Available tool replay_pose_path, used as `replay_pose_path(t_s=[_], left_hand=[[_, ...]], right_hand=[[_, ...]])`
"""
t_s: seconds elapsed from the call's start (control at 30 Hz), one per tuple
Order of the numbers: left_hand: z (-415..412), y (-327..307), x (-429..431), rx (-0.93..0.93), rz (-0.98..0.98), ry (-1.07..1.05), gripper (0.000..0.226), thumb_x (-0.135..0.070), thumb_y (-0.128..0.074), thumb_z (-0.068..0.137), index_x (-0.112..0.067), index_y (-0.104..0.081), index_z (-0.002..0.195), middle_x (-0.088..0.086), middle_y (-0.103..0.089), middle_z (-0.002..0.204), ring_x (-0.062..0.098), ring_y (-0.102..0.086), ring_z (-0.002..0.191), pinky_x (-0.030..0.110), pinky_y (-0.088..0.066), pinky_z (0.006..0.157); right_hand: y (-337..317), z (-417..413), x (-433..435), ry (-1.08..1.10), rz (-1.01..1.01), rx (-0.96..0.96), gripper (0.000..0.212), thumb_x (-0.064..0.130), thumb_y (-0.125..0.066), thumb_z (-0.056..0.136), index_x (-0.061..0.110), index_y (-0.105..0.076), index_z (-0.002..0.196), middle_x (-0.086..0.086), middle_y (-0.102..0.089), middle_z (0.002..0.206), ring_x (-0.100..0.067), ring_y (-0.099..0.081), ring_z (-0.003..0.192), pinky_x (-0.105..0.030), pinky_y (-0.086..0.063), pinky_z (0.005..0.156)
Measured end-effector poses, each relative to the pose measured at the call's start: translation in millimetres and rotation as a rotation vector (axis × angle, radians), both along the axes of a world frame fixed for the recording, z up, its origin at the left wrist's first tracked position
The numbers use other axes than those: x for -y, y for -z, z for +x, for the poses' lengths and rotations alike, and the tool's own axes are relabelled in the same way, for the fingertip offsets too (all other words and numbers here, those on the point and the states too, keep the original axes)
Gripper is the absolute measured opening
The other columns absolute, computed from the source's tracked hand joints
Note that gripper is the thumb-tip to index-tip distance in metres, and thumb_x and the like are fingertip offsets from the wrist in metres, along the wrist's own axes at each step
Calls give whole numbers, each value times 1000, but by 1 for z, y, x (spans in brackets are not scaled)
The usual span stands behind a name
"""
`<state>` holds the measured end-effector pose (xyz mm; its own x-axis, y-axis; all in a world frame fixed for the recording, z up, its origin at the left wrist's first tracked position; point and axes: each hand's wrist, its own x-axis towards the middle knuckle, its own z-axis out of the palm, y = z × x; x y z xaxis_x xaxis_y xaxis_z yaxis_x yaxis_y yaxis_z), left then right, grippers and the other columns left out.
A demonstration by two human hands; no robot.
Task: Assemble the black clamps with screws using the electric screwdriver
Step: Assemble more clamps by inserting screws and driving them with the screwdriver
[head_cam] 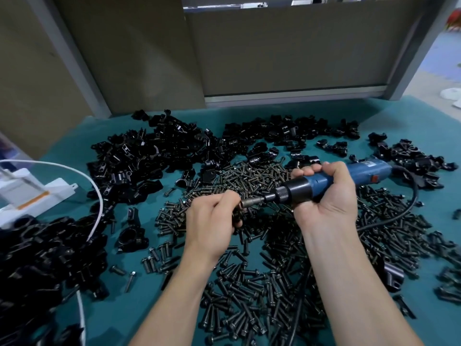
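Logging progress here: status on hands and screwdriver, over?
Right hand grips blue electric screwdriver. Left hand pinches a screw, apparently, at the bit. Loose screws, black clamps heaped around; nothing blocking.

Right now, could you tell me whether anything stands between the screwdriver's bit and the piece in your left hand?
Nothing visible does. The right hand grips the electric screwdriver, and its bit meets the small piece that the left hand pinches above the loose screws. That hand hides most of the piece.
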<state>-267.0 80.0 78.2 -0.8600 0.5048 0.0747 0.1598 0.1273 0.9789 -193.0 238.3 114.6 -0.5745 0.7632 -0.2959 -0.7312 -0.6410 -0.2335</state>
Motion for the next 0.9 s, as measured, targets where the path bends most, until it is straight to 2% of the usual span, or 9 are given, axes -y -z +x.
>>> replay_pose_path(t_s=[0.13,0.23,0.3,0.37,0.47,0.6,0.7,0.77,0.9], left_hand=[[0,-2,0,-13,20,-20,63,-56,-52,69,6,-65,68,25,-65,66,9,-52,43,22,-33,45],[-1,-2,0,-40,-27,-43,56,-55,-51,69,0,-57,60,18,-62,58,13,-49,47,33,-34,52],[-3,-2,2,-58,-61,-53,48,-52,-52,70,-9,-44,51,9,-47,50,17,-43,49,37,-37,56],[-7,-3,3,-82,-80,-60,48,-51,-53,70,-9,-42,51,3,-39,52,17,-36,52,37,-36,58],[-10,-4,3,-131,-112,-71,58,-53,-52,71,5,-53,63,6,-43,54,17,-39,54,34,-35,56],[-7,-3,3,-193,-142,-88,47,-47,-54,75,-10,-43,49,-1,-37,48,11,-31,47,20,-27,44],[-12,-2,5,-146,-154,-113,52,-47,-54,73,2,-49,58,4,-43,52,13,-34,49,20,-29,45],[-16,-2,5,-59,-138,-118,56,-47,-55,73,9,-57,69,9,-51,57,13,-44,49,29,-36,53],[-16,-2,0,35,-126,-72,65,-52,-56,69,12,-65,81,10,-58,64,16,-49,62,36,-39,64]], right_hand=[[1,-1,2,18,14,-5,18,-5,-49,89,12,-47,84,-2,-51,64,-15,-47,51,-27,-51,57],[1,-1,3,25,28,-15,18,-6,-48,89,12,-46,85,-2,-50,65,-15,-47,52,-28,-50,57],[1,0,3,33,43,-14,19,-6,-47,90,12,-46,86,-2,-50,66,-15,-46,53,-29,-50,58],[0,-1,4,43,68,-4,19,-7,-46,90,12,-46,86,-3,-50,66,-16,-46,54,-30,-49,60],[0,-2,5,56,95,9,19,-7,-46,90,11,-46,89,-4,-49,68,-17,-46,55,-31,-49,61],[1,-3,6,66,130,13,20,-8,-46,90,11,-47,94,-4,-49,69,-17,-46,56,-32,-49,62],[1,-4,7,48,151,-11,23,-9,-43,90,13,-46,100,-4,-48,69,-17,-45,56,-32,-48,61],[1,-6,9,26,165,-31,26,-9,-41,89,13,-45,101,-4,-48,68,-17,-44,55,-31,-47,60],[4,-14,24,-20,160,-20,28,-11,-43,85,12,-47,101,-5,-49,68,-17,-44,54,-31,-48,57]])
